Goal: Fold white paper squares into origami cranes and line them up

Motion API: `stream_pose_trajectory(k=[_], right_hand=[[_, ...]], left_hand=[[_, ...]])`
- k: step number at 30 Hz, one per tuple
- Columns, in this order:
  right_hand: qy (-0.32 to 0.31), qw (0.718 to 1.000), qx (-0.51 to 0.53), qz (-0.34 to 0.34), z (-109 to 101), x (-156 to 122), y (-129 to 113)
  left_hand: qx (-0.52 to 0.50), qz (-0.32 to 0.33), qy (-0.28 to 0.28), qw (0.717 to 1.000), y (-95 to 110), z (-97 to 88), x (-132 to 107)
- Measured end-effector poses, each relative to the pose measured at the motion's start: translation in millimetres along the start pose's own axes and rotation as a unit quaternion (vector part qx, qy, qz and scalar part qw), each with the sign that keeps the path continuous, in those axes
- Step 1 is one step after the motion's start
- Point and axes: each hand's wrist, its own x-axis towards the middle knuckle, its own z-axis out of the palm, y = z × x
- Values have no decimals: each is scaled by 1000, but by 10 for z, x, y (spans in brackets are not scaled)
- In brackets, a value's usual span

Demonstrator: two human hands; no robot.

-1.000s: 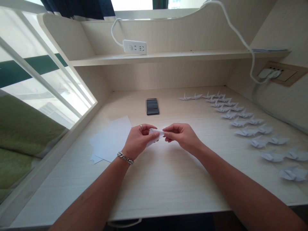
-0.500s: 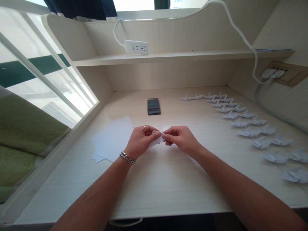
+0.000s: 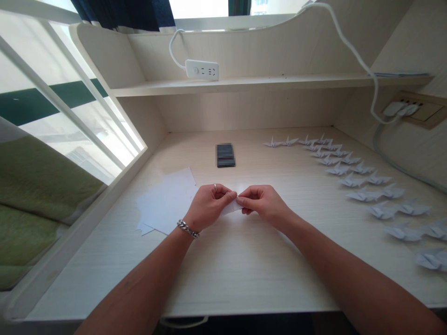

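Note:
My left hand and my right hand meet above the desk, pinching a small folded piece of white paper between their fingertips. Most of the paper is hidden by my fingers, and its lower part shows between my hands. A silver chain bracelet circles my left wrist, and a ring sits on one finger. Just left of my left hand lies a loose stack of white paper sheets, not touched by it.
Several white origami cranes stand in rows across the right of the pale wooden desk. A dark, pixelated phone lies behind my hands. A shelf holds a power strip. A window runs along the left.
The folded paper sits lower and flatter between my fingertips, and my hands are closer together. The whole scene has shifted slightly in view as my head moved.

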Motion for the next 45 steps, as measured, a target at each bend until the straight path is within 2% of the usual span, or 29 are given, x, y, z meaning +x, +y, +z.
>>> stream_pose_trajectory(k=[7, 13, 15, 20, 25, 33, 39, 45], right_hand=[[-5, 1000, -16, 6, 19, -1, -20], [0, 1000, -15, 5, 20, 1, -28], [0, 1000, -15, 4, 17, 3, -24], [0, 1000, -25, 0, 11, 5, -12], [-4, 999, -35, -8, 14, 2, -17], [-4, 999, -40, -15, 9, -3, -18], [8, 999, -28, -13, 17, -8, -31], [23, 999, -21, -32, -2, 6, -11]], left_hand=[[-24, -38, 1, 999, 4, -1, 19], [-204, -104, -19, 973, -45, -7, 50], [-196, -100, -19, 975, -44, -15, 44], [-80, -55, -9, 995, 7, -26, 12], [-47, -49, 14, 998, 13, -6, 16], [-30, -40, 8, 999, -12, -2, 19], [-64, -41, 4, 997, 11, 5, 12], [-197, -51, -33, 979, -28, 20, -2]])
